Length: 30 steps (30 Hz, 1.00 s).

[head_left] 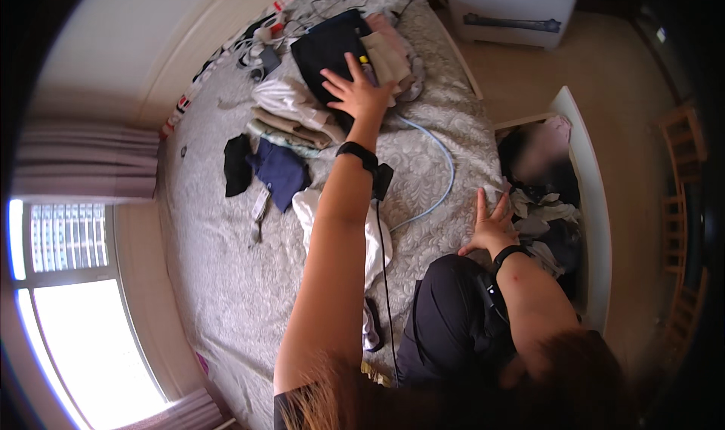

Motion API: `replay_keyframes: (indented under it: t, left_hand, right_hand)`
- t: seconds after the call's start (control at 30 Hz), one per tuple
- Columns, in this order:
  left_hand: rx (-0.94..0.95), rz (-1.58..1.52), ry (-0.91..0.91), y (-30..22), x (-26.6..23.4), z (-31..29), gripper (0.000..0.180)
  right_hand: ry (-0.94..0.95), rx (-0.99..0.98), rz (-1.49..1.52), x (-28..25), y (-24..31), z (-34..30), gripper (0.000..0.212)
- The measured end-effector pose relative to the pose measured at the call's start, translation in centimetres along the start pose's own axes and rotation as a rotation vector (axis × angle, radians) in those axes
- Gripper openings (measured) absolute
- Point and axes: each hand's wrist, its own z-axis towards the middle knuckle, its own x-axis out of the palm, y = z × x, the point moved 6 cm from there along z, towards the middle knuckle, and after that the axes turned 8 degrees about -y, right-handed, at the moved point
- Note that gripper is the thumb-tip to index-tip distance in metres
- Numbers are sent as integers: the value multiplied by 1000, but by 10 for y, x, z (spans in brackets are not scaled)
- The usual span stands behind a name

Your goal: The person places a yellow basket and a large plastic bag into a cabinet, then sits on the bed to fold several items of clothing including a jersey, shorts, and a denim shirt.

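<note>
My left hand reaches far across the bed, fingers spread flat over a black folded cloth. Beside that cloth lie beige folded clothes, with a small yellow spot showing near my fingers. My right hand rests with fingers apart on the bed's right edge, holding nothing. Right next to it is an open drawer with crumpled grey and dark clothes inside. Nearer than the black cloth is a stack of white and olive folded clothes.
A navy garment and a black one lie left on the patterned bedspread. A pale blue cable curves across it. White cords tangle at the far side. A white cabinet stands beyond; a window is at left.
</note>
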Motion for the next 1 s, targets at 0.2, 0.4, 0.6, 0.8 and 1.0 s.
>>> replay_keyframes:
  t: [0.2, 0.4, 0.6, 0.8, 1.0]
  left_hand:
    - [-62, -118, -131, 36, 47, 81, 114]
    - [-355, -696, -172, 198, 20, 126, 76]
    - [-721, -1388, 51, 313, 39, 73, 45]
    - [-890, -1605, 9, 365, 13, 29, 42]
    - [-457, -570, -371, 302, -66, 33, 70]
  right_hand:
    - [40, 29, 79, -10, -9, 15, 195]
    - [63, 48, 88, -16, -9, 9, 196]
    - [23, 40, 81, -7, -15, 3, 203]
    - [26, 48, 87, 6, -5, -5, 202]
    - [46, 48, 71, 1, -2, -13, 202]
